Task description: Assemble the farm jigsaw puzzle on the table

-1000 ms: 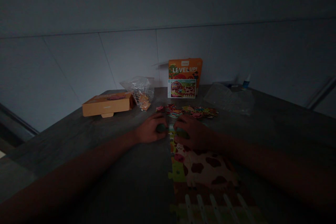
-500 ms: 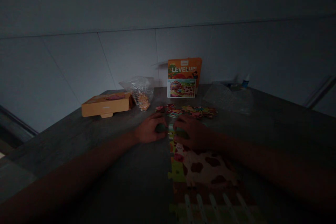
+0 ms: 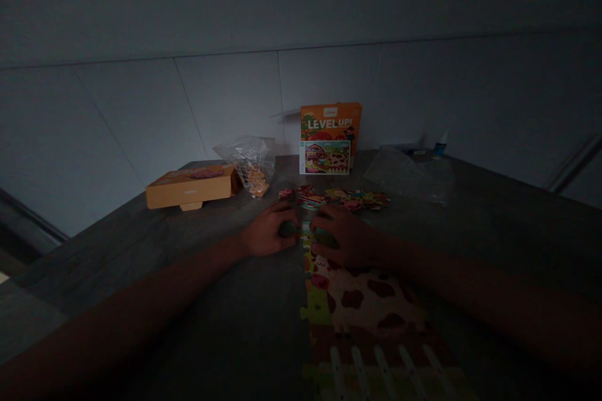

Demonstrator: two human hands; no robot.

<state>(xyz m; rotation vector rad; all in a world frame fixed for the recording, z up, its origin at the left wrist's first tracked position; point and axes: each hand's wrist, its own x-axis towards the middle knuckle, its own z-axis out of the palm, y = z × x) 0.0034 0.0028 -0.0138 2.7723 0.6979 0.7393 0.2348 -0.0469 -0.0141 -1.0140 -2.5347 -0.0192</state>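
Left hand (image 3: 267,232), right hand (image 3: 347,238): fingers curled, opening and hold unclear; cow jigsaw (image 3: 364,302) lay beneath right fingers; light, level pressure seemed best.

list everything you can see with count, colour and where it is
table: 1, grey, foreground
wall: 1, grey, behind
cow puzzle section: 1, cream, brown and green, centre front
loose puzzle pieces: too many to count, multicoloured, beyond the section
picture card: 1, white-edged farm scene, before the package
LEVEL UP package: 1, orange, upright near the wall
flat box: 1, orange, left
left bag: 1, clear, orange pieces showing, beside the box
right bag: 1, clear, right rear
dark item: 1, unclear, behind that bag
bottle: 1, blue, far right
left hand: 1, bare, left of the section's far end
right hand: 1, bare, over the section's far end
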